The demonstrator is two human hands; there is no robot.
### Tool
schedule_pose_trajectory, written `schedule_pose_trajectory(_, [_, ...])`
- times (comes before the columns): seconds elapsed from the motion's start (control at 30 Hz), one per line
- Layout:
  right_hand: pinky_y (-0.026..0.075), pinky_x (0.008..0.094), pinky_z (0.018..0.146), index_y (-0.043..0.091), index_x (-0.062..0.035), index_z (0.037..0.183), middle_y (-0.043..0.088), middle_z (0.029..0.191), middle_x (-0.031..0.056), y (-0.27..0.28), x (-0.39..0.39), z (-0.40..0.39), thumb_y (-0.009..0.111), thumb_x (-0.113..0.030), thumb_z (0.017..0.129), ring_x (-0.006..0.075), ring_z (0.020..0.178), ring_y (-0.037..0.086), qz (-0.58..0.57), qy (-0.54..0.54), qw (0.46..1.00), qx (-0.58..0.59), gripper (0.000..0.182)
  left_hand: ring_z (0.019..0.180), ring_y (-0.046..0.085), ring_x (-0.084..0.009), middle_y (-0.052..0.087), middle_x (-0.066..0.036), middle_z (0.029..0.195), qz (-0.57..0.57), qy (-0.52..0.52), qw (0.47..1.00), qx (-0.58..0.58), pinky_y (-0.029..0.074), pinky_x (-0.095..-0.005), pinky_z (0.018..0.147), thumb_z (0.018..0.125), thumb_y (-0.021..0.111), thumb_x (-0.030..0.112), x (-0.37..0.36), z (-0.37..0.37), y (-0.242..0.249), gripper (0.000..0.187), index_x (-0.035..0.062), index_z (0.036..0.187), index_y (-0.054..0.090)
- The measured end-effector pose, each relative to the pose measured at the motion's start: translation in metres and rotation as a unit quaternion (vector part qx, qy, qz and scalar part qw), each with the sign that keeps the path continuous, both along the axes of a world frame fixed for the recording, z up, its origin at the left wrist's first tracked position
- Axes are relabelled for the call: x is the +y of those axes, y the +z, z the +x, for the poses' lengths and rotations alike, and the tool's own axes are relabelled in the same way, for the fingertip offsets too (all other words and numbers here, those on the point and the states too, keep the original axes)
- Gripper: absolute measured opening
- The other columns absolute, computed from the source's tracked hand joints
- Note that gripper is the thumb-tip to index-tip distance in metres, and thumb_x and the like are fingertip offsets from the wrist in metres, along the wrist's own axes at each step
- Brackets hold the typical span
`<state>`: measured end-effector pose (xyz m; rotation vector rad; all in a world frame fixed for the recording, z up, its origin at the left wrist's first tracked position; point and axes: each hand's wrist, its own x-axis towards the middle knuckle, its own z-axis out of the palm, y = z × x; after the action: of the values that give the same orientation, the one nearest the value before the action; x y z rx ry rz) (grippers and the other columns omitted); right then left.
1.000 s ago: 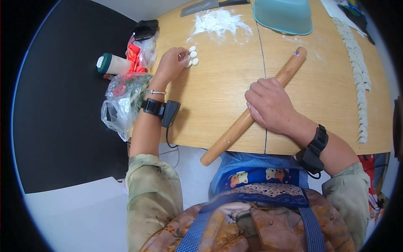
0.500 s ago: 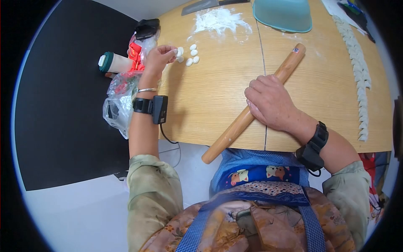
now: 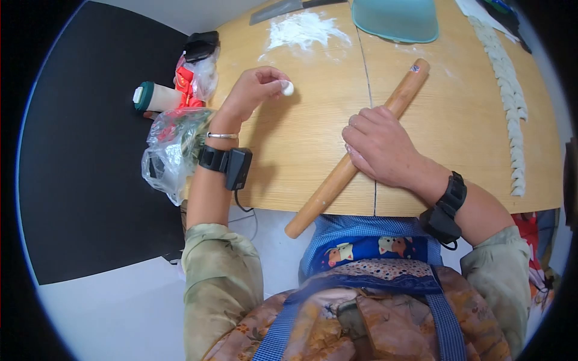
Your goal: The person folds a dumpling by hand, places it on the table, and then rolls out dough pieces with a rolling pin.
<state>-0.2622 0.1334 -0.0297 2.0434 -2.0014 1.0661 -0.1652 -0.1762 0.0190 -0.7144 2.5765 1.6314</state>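
My left hand (image 3: 256, 90) is over the left part of the wooden table, with a small white dough piece (image 3: 288, 88) pinched at its fingertips. Any other dough pieces under or behind this hand are hidden. My right hand (image 3: 382, 144) is closed over the middle of a wooden rolling pin (image 3: 331, 188). The pin lies diagonally, its lower end sticking out past the table's near edge and its upper end pointing to the upper right.
White flour (image 3: 304, 30) is spread near a cleaver (image 3: 276, 11) at the far side. A teal basin (image 3: 397, 21) stands beyond the pin. Folded dough pieces (image 3: 509, 90) line the right. Plastic bags (image 3: 174, 144) and a green-lidded cup (image 3: 158, 97) are at left.
My left hand has moved right, now with a dough piece held clear at its fingertips. The several loose pieces seen beside it before no longer show. The view has shifted slightly; my right hand stays on the pin.
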Motion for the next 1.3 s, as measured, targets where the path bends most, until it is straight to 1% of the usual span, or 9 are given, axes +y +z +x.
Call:
schedule_pose_trajectory(0.17, [0.044, 0.0438, 0.082, 0.062, -0.0074, 0.091, 0.059, 0.086, 0.0089, -0.004, -0.001, -0.002, 0.068, -0.017, 0.085, 0.0293, 0.090, 0.058, -0.007, 0.004, 1.000, 0.016, 0.013, 0.081, 0.061, -0.0055, 0.068, 0.001, 0.091, 0.056, -0.134, 0.987, -0.073, 0.051, -0.0210, 0.074, 0.096, 0.071, 0.012, 0.058, 0.012, 0.003, 0.016, 0.0023, 0.109, 0.070])
schedule_pose_trajectory(0.3, [0.044, 0.0434, 0.085, 0.065, -0.0080, 0.092, 0.061, 0.089, 0.0085, -0.005, -0.001, -0.002, 0.067, -0.019, 0.088, 0.0278, 0.092, 0.059, 0.006, 0.002, 1.000, 0.031, 0.012, 0.076, 0.061, -0.0062, 0.067, 0.002, 0.084, 0.094, -0.135, 0.985, -0.053, 0.050, -0.0210, 0.068, 0.092, 0.072, 0.007, 0.082, 0.026, -0.007, 0.012, 0.0001, 0.102, 0.071])
schedule_pose_trajectory(0.37, [0.044, 0.0433, 0.085, 0.065, -0.0079, 0.093, 0.061, 0.089, 0.0083, -0.005, -0.002, -0.001, 0.067, -0.020, 0.090, 0.0273, 0.092, 0.059, 0.013, 0.002, 0.999, 0.033, 0.013, 0.074, 0.059, -0.0063, 0.066, 0.001, 0.083, 0.002, -0.130, 0.991, -0.018, 0.049, -0.0225, 0.067, 0.090, 0.073, 0.005, 0.088, 0.032, -0.009, 0.012, -0.0010, 0.100, 0.070])
schedule_pose_trajectory(0.5, [0.045, 0.0431, 0.085, 0.066, -0.0075, 0.093, 0.062, 0.090, 0.0080, 0.000, -0.001, 0.001, 0.065, -0.023, 0.093, 0.0265, 0.094, 0.059, 0.032, -0.008, 0.999, 0.040, 0.015, 0.071, 0.057, -0.0070, 0.066, 0.000, 0.079, -0.038, -0.134, 0.990, 0.005, 0.048, -0.0242, 0.066, 0.088, 0.074, 0.006, 0.091, 0.043, -0.020, 0.012, -0.0013, 0.096, 0.069])
schedule_pose_trajectory(0.57, [0.044, 0.0432, 0.085, 0.066, -0.0073, 0.093, 0.062, 0.090, 0.0082, 0.000, -0.002, 0.002, 0.064, -0.023, 0.093, 0.0267, 0.093, 0.059, 0.037, -0.015, 0.998, 0.052, 0.016, 0.077, 0.057, -0.0025, 0.062, 0.005, 0.084, -0.095, -0.141, 0.985, -0.025, 0.048, -0.0210, 0.069, 0.094, 0.070, 0.003, 0.094, 0.048, -0.021, 0.006, 0.0013, 0.098, 0.067])
schedule_pose_trajectory(0.7, [0.044, 0.0436, 0.082, 0.066, -0.0068, 0.093, 0.061, 0.089, 0.0087, -0.001, -0.005, 0.003, 0.063, -0.022, 0.093, 0.0275, 0.090, 0.058, 0.042, -0.040, 0.996, 0.070, 0.016, 0.072, 0.055, -0.0031, 0.060, 0.005, 0.079, -0.034, -0.107, 0.993, -0.037, 0.047, -0.0217, 0.065, 0.092, 0.072, 0.004, 0.099, 0.051, -0.021, 0.007, 0.0018, 0.093, 0.065])
schedule_pose_trajectory(0.87, [0.043, 0.0438, 0.079, 0.065, -0.0072, 0.091, 0.059, 0.086, 0.0087, -0.004, -0.008, 0.005, 0.065, -0.024, 0.092, 0.0283, 0.087, 0.058, 0.036, -0.052, 0.994, 0.091, 0.017, 0.065, 0.057, -0.0060, 0.059, 0.001, 0.070, -0.140, -0.247, 0.959, 0.025, 0.046, -0.0233, 0.058, 0.089, 0.072, 0.007, 0.094, 0.032, -0.010, 0.010, 0.0020, 0.088, 0.063])
schedule_pose_trajectory(0.97, [0.042, 0.0438, 0.076, 0.064, -0.0079, 0.089, 0.058, 0.085, 0.0085, -0.001, -0.010, 0.005, 0.067, -0.026, 0.089, 0.0287, 0.085, 0.057, 0.042, -0.058, 0.991, 0.109, 0.018, 0.063, 0.057, -0.0067, 0.059, 0.000, 0.070, -0.025, -0.242, 0.968, -0.057, 0.049, -0.0238, 0.056, 0.088, 0.070, 0.004, 0.094, 0.021, -0.009, 0.008, 0.0010, 0.088, 0.062])
schedule_pose_trajectory(1.3, [0.043, 0.0450, 0.068, 0.059, -0.0071, 0.088, 0.059, 0.080, 0.0113, -0.002, -0.033, 0.003, 0.063, -0.019, 0.085, 0.0323, 0.077, 0.058, 0.054, -0.081, 0.987, 0.129, 0.013, 0.062, 0.059, -0.0087, 0.060, -0.002, 0.075, 0.077, -0.215, 0.974, 0.012, 0.053, -0.0250, 0.058, 0.092, 0.064, 0.004, 0.091, 0.027, -0.031, 0.006, -0.0007, 0.090, 0.061])
